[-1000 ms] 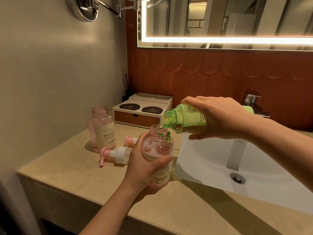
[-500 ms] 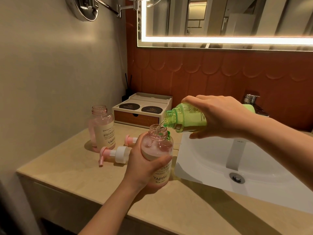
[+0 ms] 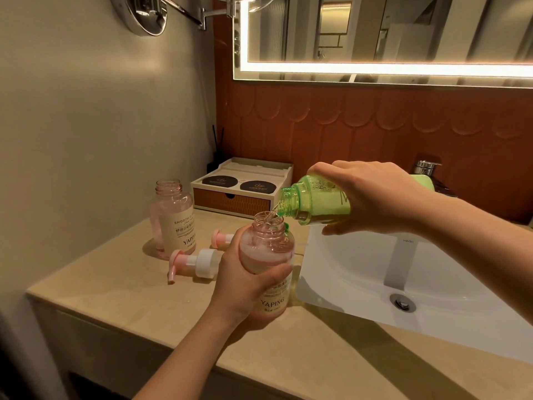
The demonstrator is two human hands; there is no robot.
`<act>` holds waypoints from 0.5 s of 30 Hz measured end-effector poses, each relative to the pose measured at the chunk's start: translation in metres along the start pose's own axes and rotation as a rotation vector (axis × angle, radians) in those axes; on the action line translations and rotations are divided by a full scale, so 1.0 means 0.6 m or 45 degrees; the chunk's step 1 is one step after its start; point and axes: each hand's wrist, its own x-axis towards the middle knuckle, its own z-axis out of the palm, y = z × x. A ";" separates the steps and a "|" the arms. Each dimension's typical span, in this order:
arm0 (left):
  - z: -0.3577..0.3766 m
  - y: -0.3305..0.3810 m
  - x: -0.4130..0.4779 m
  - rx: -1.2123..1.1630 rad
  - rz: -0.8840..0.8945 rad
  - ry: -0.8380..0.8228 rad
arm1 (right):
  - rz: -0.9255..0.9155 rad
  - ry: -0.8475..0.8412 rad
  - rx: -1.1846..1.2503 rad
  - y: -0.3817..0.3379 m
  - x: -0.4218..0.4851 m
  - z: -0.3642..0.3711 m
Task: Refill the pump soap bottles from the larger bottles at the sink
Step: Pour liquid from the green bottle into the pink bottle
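- The pink pump bottle (image 3: 268, 246) has its pump off and is just below the frame's middle, near upright. The left hand (image 3: 242, 287) wraps it, fingers and thumb curled round its labelled lower body. Whether its base touches the counter (image 3: 129, 287) cannot be told.
- The right hand (image 3: 372, 194) clasps the green refill bottle (image 3: 314, 202) from above, fingers curled round its body. The bottle is tipped almost level, with its neck at 1 o'clock of the pink mouth. A thin clear stream runs in.
- Handling, as a judgement: the pink bottle looks like stiff, light plastic that gets heavier as it fills. Foam shows in its upper part, and any drips would make it slippery. The labelled waist is the surest place to hold it. The green bottle's weight will shift with its liquid, so a mid-body hold suits it.
- A 2nd open pink bottle (image 3: 173, 220) stands at 10 o'clock. 1 pump head (image 3: 196, 262) lies at 9 o'clock, and another (image 3: 222, 238) lies just behind the left hand.
- The counter is smooth beige stone. A white basin (image 3: 360, 272) is at 3 o'clock, a small drawer box (image 3: 239, 189) at 12 and a chrome faucet (image 3: 427, 168) at 2.
- A lit mirror (image 3: 375, 33) hangs over rust-coloured scalloped tiles.
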 end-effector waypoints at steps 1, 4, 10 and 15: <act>0.000 0.000 0.000 -0.002 -0.004 0.003 | 0.002 0.001 0.000 0.000 0.000 0.000; -0.001 -0.002 0.000 -0.020 -0.008 0.001 | 0.006 0.014 0.033 -0.001 -0.001 0.001; -0.002 -0.003 0.000 -0.003 -0.009 0.009 | 0.013 0.018 0.156 0.000 0.001 0.005; -0.002 -0.004 -0.001 -0.011 0.010 0.017 | 0.012 0.015 0.319 -0.003 0.000 0.014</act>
